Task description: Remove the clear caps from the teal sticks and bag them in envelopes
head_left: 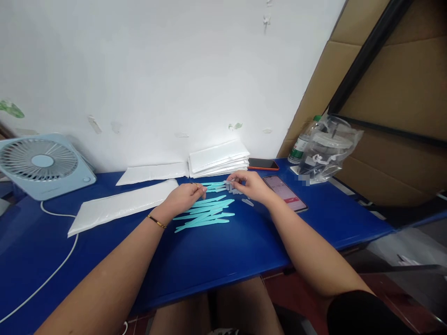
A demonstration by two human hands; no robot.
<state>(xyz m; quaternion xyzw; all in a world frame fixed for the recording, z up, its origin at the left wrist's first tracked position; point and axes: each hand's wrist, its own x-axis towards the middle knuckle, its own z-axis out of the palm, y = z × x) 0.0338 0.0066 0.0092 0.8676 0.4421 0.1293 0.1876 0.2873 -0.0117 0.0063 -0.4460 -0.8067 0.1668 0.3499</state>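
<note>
My left hand (186, 199) is closed in a pinch at the left ends of some thin turquoise sticks (213, 186), which look like slim eyebrow razor handles. Across from it, my right hand (254, 186) pinches a small greyish translucent cap-like piece (229, 184) at the right ends of those sticks. More grey pieces cluster under its fingers, partly hidden. One loose translucent piece (247, 202) lies just below the right hand. Nearer me, several turquoise sticks (206, 215) lie crisscrossed on the blue table (223, 260).
White padded packets (218, 158) are stacked against the wall, with more long packets (122, 204) to the left. A light-blue fan (45, 163) with a white cable stands far left. Two phones, one lit (286, 193), a bottle (302, 144) and a bagged cup (328, 149) are right.
</note>
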